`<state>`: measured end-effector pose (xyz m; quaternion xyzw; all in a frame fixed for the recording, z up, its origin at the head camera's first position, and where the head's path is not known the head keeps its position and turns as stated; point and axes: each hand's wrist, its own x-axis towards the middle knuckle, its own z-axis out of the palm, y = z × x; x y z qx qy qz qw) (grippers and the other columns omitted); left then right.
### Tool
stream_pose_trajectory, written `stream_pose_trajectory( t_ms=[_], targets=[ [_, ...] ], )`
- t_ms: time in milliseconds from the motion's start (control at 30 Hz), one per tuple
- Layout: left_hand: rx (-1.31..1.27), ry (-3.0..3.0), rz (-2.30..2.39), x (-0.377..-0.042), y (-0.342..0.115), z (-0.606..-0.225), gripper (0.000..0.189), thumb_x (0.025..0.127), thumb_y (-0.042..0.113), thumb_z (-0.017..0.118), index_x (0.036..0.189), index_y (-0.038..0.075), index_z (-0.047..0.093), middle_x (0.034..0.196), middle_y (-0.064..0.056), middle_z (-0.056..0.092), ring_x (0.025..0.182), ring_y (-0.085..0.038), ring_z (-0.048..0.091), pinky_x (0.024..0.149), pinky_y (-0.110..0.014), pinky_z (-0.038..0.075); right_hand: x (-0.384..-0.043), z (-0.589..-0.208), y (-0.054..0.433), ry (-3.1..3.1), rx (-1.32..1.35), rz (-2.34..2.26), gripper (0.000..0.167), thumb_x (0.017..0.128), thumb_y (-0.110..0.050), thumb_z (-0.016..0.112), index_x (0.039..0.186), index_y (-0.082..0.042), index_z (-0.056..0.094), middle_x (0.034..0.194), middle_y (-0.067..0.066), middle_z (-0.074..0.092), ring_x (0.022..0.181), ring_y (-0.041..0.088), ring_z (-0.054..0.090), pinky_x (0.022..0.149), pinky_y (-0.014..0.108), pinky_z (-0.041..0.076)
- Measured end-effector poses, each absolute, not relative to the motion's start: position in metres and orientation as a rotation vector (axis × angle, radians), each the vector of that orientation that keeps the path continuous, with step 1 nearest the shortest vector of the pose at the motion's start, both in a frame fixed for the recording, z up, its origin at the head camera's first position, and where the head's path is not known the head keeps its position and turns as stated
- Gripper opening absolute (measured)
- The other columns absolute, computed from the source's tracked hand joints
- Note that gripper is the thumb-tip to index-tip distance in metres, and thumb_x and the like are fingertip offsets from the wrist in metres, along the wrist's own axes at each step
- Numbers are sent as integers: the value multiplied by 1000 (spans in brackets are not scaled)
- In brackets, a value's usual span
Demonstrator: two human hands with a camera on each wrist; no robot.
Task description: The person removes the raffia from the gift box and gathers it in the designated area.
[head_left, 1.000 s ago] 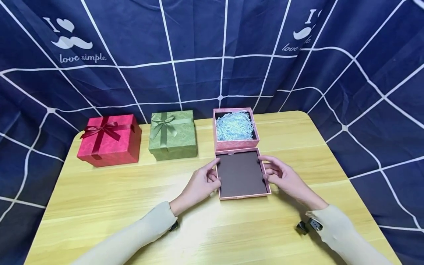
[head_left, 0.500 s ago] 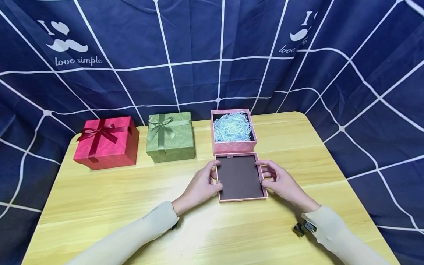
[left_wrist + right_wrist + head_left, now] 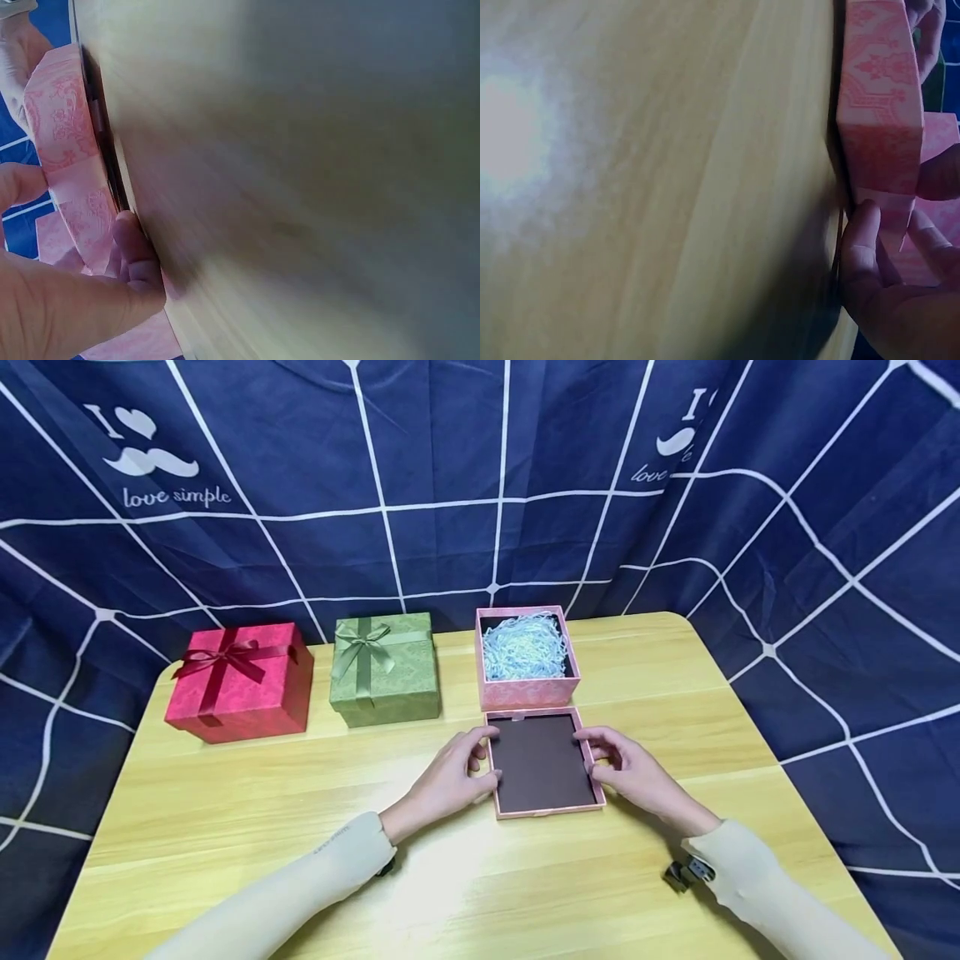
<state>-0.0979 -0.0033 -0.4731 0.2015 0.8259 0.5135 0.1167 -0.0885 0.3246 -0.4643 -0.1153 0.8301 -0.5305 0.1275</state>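
Note:
A pink patterned box lid [image 3: 545, 764] lies upside down with its dark inside facing up. My left hand [image 3: 452, 774] grips its left wall, thumb and forefinger hooked over the rim. On the opposite side my right hand [image 3: 637, 774] holds the right wall the same way. Both wrist views show the patterned pink wall of the lid between fingers and thumb, low by the table. Right behind the lid stands the matching pink box [image 3: 528, 695], uncovered, with light blue shredded paper [image 3: 525, 647] filling it.
A green gift box [image 3: 386, 681] with a ribbon bow stands left of the pink box. Farther left is a red gift box [image 3: 240, 689] with a dark red bow. The wooden table [image 3: 285, 810] ends at a dark blue grid-patterned curtain [image 3: 442, 460] behind and at the sides.
The lid has come slightly nearer to me and overlaps less of the pink box's front. Both hands keep their hold on its sides. The head view has shifted a little.

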Motion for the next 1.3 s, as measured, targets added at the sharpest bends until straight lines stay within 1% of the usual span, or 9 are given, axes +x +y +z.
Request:
stream_pose_trajectory(
  t_ms=[167, 367, 533, 667, 767, 900, 967, 1133, 1300],
  targets=[
    [630, 2427, 1542, -101, -6, -474, 64, 93, 10, 78, 153, 1, 56, 106, -11, 59, 91, -23, 57, 81, -33, 48, -89, -457, 327, 2466, -334, -1501, 45, 99, 4, 66, 143, 5, 61, 122, 21, 68, 105, 26, 65, 80, 26, 54],
    [483, 2486, 1592, -105, -2, -467, 84, 93, 33, 81, 165, 11, 43, 107, -12, 57, 93, -21, 56, 80, -34, 48, -100, -442, 330, 2561, -330, -1464, 38, 106, -3, 67, 144, 5, 61, 130, 23, 69, 112, 23, 67, 95, 22, 51],
    [293, 2509, 1705, -113, 3, -452, 98, 92, 46, 82, 168, 8, 34, 127, -18, 53, 109, -32, 55, 88, -41, 51, -116, -428, 326, 2610, -301, -1491, 38, 109, -9, 68, 145, 3, 62, 134, 25, 67, 110, 15, 68, 93, 21, 52],
    [182, 2543, 1683, -122, 6, -446, 109, 91, 56, 81, 171, 8, 26, 153, -19, 44, 124, -35, 57, 98, -51, 53, -129, -418, 318, 2640, -304, -1508, 37, 109, -12, 68, 144, 1, 64, 138, 24, 66, 111, 12, 66, 91, 21, 52],
    [145, 2545, 1650, -131, 11, -442, 117, 90, 61, 82, 173, 9, 19, 170, -19, 31, 143, -38, 49, 112, -59, 47, -142, -413, 311, 2660, -316, -1540, 37, 110, -14, 68, 143, 1, 65, 140, 22, 66, 114, 15, 65, 91, 21, 50],
    [131, 2521, 1662, -143, 20, -441, 123, 89, 60, 83, 175, 10, 12, 176, -19, 23, 158, -35, 31, 122, -61, 35, -158, -404, 302, 2731, -332, -1554, 37, 108, -15, 70, 141, 2, 66, 140, 19, 66, 119, 25, 63, 98, 30, 51],
    [139, 2497, 1686, -148, 24, -441, 124, 88, 59, 84, 176, 14, 9, 176, -17, 22, 159, -33, 29, 123, -60, 33, -165, -401, 297, 2762, -332, -1559, 38, 107, -15, 72, 140, 2, 67, 139, 19, 65, 121, 29, 63, 102, 36, 51],
    [233, 2465, 1780, -162, 31, -444, 125, 88, 51, 89, 177, 24, 7, 178, -11, 20, 160, -27, 24, 124, -58, 31, -185, -399, 285, 2730, -398, -1613, 44, 103, -10, 76, 142, 6, 63, 143, 23, 61, 129, 40, 61, 107, 43, 52],
    [259, 2482, 1780, -174, 37, -441, 128, 87, 47, 91, 178, 23, 5, 178, -13, 19, 160, -28, 24, 124, -55, 32, -202, -394, 274, 2753, -485, -1483, 55, 100, -13, 79, 148, 4, 58, 148, 24, 57, 129, 43, 61, 105, 57, 53]
  ],
)
